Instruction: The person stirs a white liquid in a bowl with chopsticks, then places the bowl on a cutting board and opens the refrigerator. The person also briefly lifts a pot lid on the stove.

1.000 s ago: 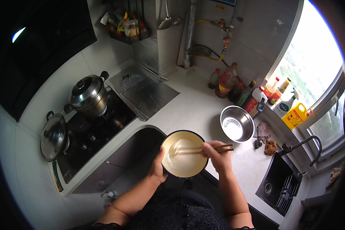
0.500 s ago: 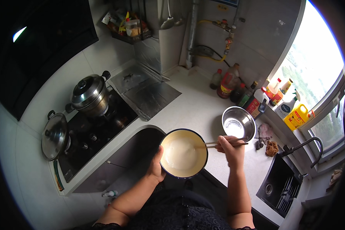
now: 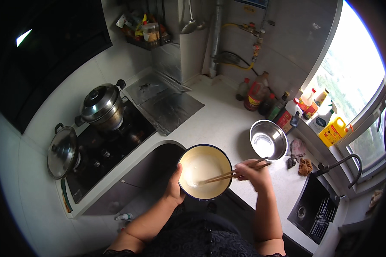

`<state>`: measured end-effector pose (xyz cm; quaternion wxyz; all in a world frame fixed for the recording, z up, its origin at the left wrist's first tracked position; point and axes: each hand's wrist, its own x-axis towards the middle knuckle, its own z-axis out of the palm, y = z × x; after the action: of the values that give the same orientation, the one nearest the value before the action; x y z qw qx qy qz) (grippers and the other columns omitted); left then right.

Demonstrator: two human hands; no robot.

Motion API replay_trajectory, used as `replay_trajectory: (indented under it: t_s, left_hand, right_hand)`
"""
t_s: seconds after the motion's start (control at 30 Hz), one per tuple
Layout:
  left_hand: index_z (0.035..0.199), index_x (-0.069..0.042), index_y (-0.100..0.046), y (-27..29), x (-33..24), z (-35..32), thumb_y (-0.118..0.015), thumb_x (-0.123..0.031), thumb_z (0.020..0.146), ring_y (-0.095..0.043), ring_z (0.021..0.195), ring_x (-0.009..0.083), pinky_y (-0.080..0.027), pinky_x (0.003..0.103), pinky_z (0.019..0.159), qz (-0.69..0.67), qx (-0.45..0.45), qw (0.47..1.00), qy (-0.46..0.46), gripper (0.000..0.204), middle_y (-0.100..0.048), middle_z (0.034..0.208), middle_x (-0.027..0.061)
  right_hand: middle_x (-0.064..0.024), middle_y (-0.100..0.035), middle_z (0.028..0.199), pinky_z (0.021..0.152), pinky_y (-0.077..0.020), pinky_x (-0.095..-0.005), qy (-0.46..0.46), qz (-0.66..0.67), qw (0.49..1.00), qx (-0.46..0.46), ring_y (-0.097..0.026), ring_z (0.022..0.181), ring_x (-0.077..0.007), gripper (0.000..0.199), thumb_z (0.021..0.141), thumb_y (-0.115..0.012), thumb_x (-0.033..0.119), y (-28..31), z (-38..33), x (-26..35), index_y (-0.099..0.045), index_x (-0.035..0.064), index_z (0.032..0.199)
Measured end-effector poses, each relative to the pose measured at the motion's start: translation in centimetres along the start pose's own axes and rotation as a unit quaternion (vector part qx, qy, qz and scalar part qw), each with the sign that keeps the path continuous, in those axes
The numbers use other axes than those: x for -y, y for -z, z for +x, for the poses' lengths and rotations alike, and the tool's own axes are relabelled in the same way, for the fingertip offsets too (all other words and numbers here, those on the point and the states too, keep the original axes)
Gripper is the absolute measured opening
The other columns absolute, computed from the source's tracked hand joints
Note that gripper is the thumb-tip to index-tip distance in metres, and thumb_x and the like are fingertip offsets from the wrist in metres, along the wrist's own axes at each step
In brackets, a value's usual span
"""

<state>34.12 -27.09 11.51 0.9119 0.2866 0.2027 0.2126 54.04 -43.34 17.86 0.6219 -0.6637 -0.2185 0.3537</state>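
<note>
My left hand (image 3: pixel 175 185) grips the left side of a cream bowl (image 3: pixel 225 159) with a dark rim, its thumb over the edge. Inside the bowl lies a pale, whitish mixture (image 3: pixel 197 171). Wooden chopsticks (image 3: pixel 221 176) are held in my right hand (image 3: pixel 253 174), just right of the bowl. Their tips reach into the mixture at the lower left of the bowl. Beyond my right hand a steel bowl (image 3: pixel 255 143) stands on the counter, with something white at its bottom.
Left is a black gas stove (image 3: pixel 90 171) with a lidded steel pot (image 3: pixel 101 105) and a lidded pan (image 3: pixel 63 154). Several sauce bottles (image 3: pixel 255 92) line the back wall. Cloths (image 3: pixel 304 167) lie near the black sink (image 3: pixel 313 205) at right. Foil (image 3: pixel 171 111) covers the counter beside the stove.
My right hand has tilted and shifted slightly, and the chopstick tips have swept from the bowl's right side to its lower left. The left hand holds the bowl in nearly the same place.
</note>
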Motion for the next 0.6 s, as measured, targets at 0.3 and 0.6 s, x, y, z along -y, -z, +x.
replay_trajectory:
  t_s: [0.3,0.6]
  left_hand:
    - [0.136,-0.001,-0.041,0.1,0.4,-0.1,-0.048,-0.056,0.092,-0.052,0.12,0.0278,-0.043,0.041,0.1,0.016,-0.004,1.0,0.006,0.071,-0.053,0.131,0.0151]
    - [0.134,0.0,-0.044,0.1,0.1,-0.5,-0.049,-0.054,0.093,-0.054,0.118,0.0256,-0.044,0.039,0.098,0.011,-0.026,1.0,-0.008,0.068,-0.054,0.129,0.0146]
  right_hand:
    - [-0.0125,-0.067,0.072,0.052,-0.0571,-0.0309,-0.007,-0.011,1.0,-0.007,-0.067,0.06,-0.0187,0.019,0.084,-0.07,0.014,0.1,-0.2,0.3,-0.065,-0.0053,0.084]
    - [-0.0108,-0.066,0.073,0.053,-0.0561,-0.0282,-0.029,-0.004,1.0,-0.009,-0.067,0.061,-0.0182,0.02,0.084,-0.07,0.014,-0.6,0.0,0.8,-0.066,-0.0047,0.087]
